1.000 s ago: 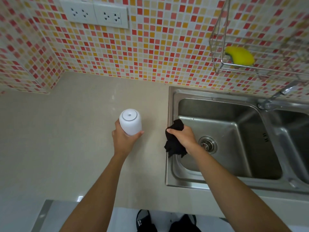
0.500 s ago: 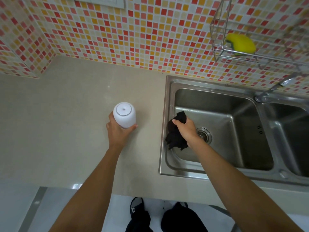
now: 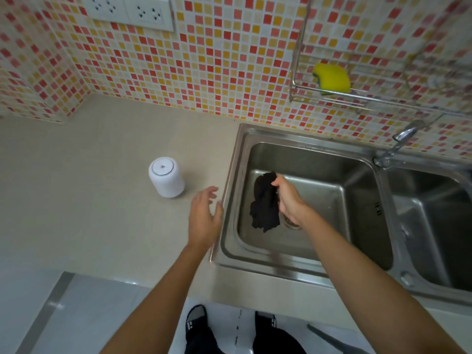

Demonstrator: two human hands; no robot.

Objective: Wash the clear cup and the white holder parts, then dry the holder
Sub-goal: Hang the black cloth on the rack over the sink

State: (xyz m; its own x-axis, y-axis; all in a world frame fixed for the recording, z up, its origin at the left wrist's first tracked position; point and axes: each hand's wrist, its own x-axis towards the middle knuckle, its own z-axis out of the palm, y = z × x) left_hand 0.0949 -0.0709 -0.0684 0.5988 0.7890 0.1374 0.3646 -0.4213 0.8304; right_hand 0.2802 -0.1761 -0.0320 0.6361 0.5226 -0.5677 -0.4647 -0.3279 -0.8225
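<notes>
The white holder (image 3: 166, 177) is standing upright on the bench (image 3: 76, 200), left of the sink (image 3: 306, 269). The left hand (image 3: 205, 217) is being held open between holder and sink, gripping nothing. A black cloth (image 3: 264, 203) is being gripped by the right hand (image 3: 288, 199) over the sink basin.

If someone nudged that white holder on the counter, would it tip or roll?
The white holder stands squat on its wide end, so it probably slides rather than tips. Its rounded sides suggest it would roll if knocked over. It looks smooth, maybe slippery if wet.
</notes>
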